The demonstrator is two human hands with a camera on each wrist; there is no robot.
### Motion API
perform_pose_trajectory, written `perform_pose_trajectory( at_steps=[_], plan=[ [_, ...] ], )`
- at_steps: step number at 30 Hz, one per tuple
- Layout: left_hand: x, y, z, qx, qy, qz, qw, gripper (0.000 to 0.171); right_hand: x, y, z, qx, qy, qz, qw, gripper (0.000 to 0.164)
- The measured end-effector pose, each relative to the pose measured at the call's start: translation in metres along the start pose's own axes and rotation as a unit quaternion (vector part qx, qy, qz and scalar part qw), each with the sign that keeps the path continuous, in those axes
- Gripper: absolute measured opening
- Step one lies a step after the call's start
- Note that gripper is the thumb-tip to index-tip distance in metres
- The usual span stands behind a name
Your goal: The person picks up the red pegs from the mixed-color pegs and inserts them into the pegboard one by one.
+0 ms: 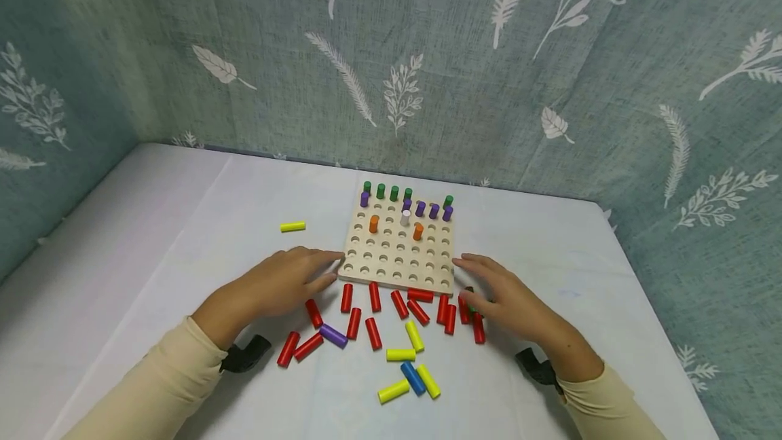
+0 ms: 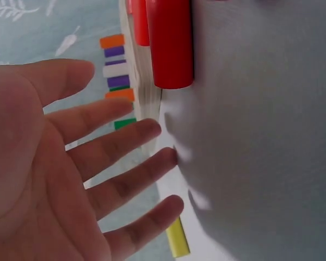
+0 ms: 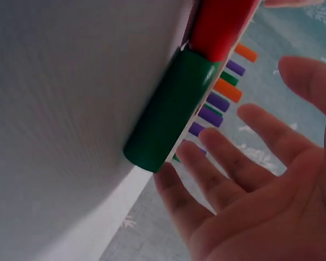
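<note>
A wooden pegboard [image 1: 391,282] lies between my two hands. Green pegs [image 1: 394,193] stand in its back row, with purple pegs [image 1: 434,211] just in front. Farther forward are a white peg [image 1: 406,218] and two orange pegs [image 1: 374,224]. My left hand [image 1: 284,284] is spread at the board's left edge, index fingertip at or near it. On the opposite side, my right hand [image 1: 507,297] has its fingers extended by the right edge. Neither palm holds anything in the wrist views. A loose green peg [image 3: 165,111] lies near the right fingers, partly hidden in the head view.
Loose red pegs [image 1: 375,297] lie scattered before the board. Nearer are several yellow pegs [image 1: 400,354], a blue peg [image 1: 413,378] and a purple peg [image 1: 333,336]. Another yellow peg [image 1: 292,226] lies left of the board. Patterned fabric [image 1: 452,87] hangs behind the white table [image 1: 183,223].
</note>
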State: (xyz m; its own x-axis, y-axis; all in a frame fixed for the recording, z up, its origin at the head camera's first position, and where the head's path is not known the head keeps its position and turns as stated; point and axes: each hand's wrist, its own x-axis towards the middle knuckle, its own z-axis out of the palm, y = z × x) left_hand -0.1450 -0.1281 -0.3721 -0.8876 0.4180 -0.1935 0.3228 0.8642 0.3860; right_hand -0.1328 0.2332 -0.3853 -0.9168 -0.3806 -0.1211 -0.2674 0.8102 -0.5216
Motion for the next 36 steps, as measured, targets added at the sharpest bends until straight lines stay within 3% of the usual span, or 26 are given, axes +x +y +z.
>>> perform_pose_trajectory(
  at_steps=[4,12,26,32,36],
  plan=[
    [0.001,-0.002,0.002,-0.005,-0.011,0.003,0.9999,0.050,0.001,-0.001,0.002,-0.003,-0.042,0.009,0.999,0.065],
    [0.003,-0.001,0.004,0.005,-0.007,0.021,0.9998,0.049,0.000,0.004,0.002,0.004,-0.081,0.009,0.997,0.070],
    [0.004,0.000,0.008,0.000,-0.021,0.045,0.9988,0.047,0.003,0.010,0.003,0.008,-0.094,0.001,0.996,0.070],
    [0.004,-0.005,0.003,-0.057,-0.047,0.056,0.9957,0.044,0.003,0.012,0.002,0.012,-0.102,0.008,0.995,0.072],
    [0.003,-0.012,-0.005,-0.095,-0.046,0.055,0.9929,0.038,0.003,0.012,0.000,0.012,-0.106,0.010,0.994,0.074]
  ],
)
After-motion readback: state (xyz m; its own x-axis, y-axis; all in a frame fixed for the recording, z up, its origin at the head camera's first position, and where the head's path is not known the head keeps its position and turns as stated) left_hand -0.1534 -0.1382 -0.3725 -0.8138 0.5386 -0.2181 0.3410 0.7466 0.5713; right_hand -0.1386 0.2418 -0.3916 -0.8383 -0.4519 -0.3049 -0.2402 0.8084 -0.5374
